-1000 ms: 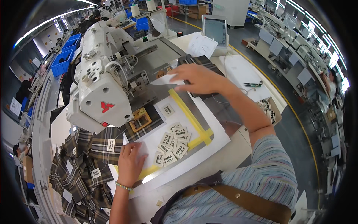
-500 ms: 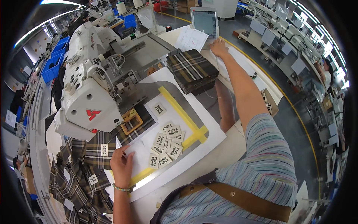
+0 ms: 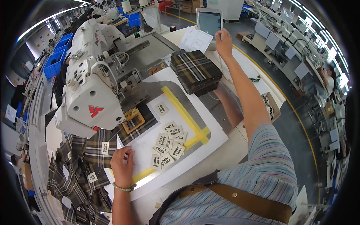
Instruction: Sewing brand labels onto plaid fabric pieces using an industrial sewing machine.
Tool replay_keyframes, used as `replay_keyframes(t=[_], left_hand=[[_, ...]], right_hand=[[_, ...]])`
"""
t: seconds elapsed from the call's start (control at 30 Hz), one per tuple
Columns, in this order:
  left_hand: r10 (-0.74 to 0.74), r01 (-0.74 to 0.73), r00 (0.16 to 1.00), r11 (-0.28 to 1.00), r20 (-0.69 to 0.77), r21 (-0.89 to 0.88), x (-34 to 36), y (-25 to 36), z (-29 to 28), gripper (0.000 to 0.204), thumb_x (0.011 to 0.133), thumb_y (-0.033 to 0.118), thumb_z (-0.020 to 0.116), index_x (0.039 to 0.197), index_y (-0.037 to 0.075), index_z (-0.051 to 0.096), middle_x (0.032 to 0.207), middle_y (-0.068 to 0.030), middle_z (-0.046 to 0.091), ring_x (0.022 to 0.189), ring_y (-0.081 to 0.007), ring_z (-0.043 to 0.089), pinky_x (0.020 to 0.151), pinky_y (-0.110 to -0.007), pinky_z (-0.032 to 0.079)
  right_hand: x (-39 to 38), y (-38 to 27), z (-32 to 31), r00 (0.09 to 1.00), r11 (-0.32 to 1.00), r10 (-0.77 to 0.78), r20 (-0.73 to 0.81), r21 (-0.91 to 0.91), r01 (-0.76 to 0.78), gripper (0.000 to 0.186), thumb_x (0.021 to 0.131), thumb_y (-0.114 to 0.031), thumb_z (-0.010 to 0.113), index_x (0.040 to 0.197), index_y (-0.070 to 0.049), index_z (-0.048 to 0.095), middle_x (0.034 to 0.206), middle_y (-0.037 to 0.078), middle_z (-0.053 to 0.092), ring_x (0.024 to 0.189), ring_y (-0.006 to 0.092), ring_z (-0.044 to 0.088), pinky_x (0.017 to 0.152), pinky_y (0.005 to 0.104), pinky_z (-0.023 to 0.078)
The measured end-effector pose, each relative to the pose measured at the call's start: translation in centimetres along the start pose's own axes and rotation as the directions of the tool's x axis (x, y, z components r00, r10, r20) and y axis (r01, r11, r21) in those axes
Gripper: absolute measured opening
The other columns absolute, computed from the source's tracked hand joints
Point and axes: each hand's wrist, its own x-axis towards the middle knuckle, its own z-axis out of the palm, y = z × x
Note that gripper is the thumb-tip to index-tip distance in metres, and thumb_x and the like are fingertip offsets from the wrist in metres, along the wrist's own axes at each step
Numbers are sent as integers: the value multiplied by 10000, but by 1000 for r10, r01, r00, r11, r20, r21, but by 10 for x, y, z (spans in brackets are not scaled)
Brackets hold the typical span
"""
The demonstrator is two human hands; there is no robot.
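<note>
Tan box, small pieces inside, right hand at screen

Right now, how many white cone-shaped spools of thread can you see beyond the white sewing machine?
2, both cut off by the top edge: the left white thread cone and the right white thread cone. More may be hidden.

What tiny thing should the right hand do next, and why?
Maybe tap the screen lightly: the right hand is at its lower right corner, seemingly holding nothing. Plaid cloth lies at the yellow frame, and the left hand is away from the machine head.
</note>
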Motion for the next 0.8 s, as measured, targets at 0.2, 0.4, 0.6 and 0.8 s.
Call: replay_keyframes(t=[0.2, 0.4, 0.6, 0.8], left_hand=[[-125, 123, 992, 987, -7, -104, -1, 4, 1, 145, 923, -16, 782, 1065, 11, 763, 849, -111, 735, 657, -176, 632, 626, -308, 508], [24, -31, 997, 995, -72, -92, 3, 4, 5, 121, 904, -43, 774, 999, 31, 775, 1026, -92, 798, 795, -232, 718, 696, -323, 568], [-61, 32, 992, 969, -112, -245, 3, 4, -4, 94, 904, -65, 759, 954, 12, 779, 986, -78, 775, 805, -149, 680, 719, -267, 530], [-317, 210, 938, 841, -139, -499, 2, -14, 4, 101, 988, 93, 791, 1009, -2, 768, 848, 34, 707, 747, -24, 575, 670, -208, 474]], right_hand=[[-54, -145, -93, 901, 758, -358, 246, 640, 126, 212, 1054, -229, 681, 1174, -59, 718, 1417, 99, 690, 1245, 286, 662, 1066, 413, 523], [-128, -270, -127, 381, 538, -821, 425, 800, 266, 205, 1035, -224, 680, 1094, -50, 772, 1227, 97, 758, 1182, 295, 688, 1023, 424, 545], [-177, -336, -110, 273, 477, -865, 420, 857, 195, 247, 1024, -244, 676, 1116, -34, 771, 1166, 125, 770, 1044, 345, 727, 926, 455, 582], [-215, -334, -68, 190, 526, -631, 752, 595, -607, 382, 1127, -323, 583, 1262, -12, 758, 1113, 62, 789, 956, 130, 711, 842, 300, 573]])
